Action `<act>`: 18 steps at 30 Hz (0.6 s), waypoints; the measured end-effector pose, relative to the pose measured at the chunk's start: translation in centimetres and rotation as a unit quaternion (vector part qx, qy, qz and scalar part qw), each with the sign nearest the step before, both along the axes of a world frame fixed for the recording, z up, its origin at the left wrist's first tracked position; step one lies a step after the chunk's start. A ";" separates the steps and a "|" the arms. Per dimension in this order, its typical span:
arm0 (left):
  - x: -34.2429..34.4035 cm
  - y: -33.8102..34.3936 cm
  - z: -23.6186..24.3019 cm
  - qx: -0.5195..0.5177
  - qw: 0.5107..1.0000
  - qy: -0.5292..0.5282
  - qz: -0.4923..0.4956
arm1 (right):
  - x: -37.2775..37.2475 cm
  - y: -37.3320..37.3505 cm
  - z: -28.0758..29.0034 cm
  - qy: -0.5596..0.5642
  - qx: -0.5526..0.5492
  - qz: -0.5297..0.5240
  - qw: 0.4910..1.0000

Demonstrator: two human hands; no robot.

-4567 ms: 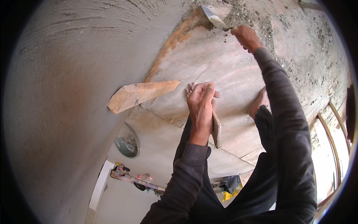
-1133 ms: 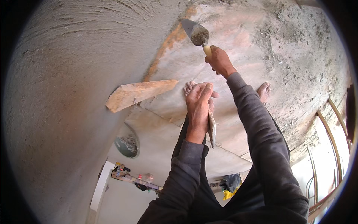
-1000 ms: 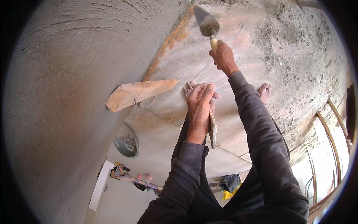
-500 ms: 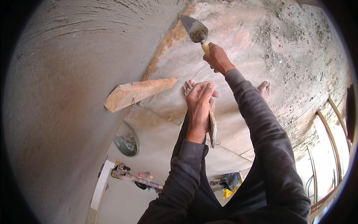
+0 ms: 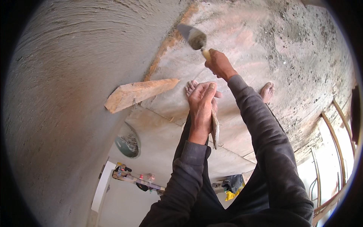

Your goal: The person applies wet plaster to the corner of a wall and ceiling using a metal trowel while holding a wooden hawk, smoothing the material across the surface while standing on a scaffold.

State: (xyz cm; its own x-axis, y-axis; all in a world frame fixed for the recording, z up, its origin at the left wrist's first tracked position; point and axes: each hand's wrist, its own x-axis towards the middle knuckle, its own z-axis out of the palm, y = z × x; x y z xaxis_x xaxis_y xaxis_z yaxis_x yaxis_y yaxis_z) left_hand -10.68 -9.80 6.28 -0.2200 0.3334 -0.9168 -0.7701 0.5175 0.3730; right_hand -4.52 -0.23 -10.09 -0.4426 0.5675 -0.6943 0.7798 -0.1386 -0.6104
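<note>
My right hand (image 5: pixel 220 64) is closed round the pale handle of a pointed trowel (image 5: pixel 197 39). Its blade, slightly blurred, points up and left toward the foot of the plastered wall, with some grey mortar on it. Lower down, my left hand (image 5: pixel 201 102) grips a thin, flat, worn board (image 5: pixel 215 130), seen nearly edge-on below the palm. The fingers hide most of how it is held. The rough grey wall (image 5: pixel 75 75) fills the left side, with combed streaks in its upper part.
A wooden piece (image 5: pixel 141 94) with a nail in it juts from the wall, left of my left hand. Farther down stands a green tub (image 5: pixel 128 142) with mortar in it. Mortar crumbs (image 5: pixel 291 49) cover the floor at right. Curved bars (image 5: pixel 334 140) rise at the right edge.
My right hand has lowered a little, and the trowel blade has shifted down and left. My left hand and the board have barely moved.
</note>
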 end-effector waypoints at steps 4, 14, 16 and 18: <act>0.0 0.0 -0.1 0.003 1.000 -0.003 -0.005 | 0.2 1.4 -0.5 -0.019 0.014 -0.103 0.994; -0.3 0.1 0.0 -0.004 1.000 0.004 -0.013 | 1.1 2.6 -1.1 -0.025 0.046 -0.011 0.999; 0.0 0.2 0.0 -0.004 1.000 -0.002 -0.017 | 1.2 2.6 -1.2 -0.034 0.050 -0.071 0.996; 0.3 0.4 0.0 -0.001 1.000 -0.011 -0.015 | 0.1 2.5 -1.9 -0.073 0.092 -0.098 0.988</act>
